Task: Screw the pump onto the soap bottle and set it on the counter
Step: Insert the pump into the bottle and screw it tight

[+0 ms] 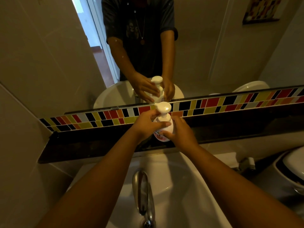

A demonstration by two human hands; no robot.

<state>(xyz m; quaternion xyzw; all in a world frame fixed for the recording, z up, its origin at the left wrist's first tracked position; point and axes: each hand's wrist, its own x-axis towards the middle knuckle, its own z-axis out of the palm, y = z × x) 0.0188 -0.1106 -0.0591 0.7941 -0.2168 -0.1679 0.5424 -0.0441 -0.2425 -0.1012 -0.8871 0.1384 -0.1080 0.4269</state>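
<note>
A white soap bottle [166, 128] with a pink label stands upright on the dark counter ledge [85, 145] behind the sink. Its white pump [163, 109] sits on the bottle's neck. My left hand [147, 125] wraps the neck and shoulder of the bottle from the left, thumb across the front. From the right, my right hand [182, 132] grips the lower body. The bottle's base is partly hidden by my fingers, so I cannot tell whether it rests on the ledge.
A white sink [177, 181] with a chrome faucet [143, 195] lies below my arms. A coloured tile strip [230, 102] and a mirror [205, 46] rise behind the ledge. A white dish [292, 163] sits at the right.
</note>
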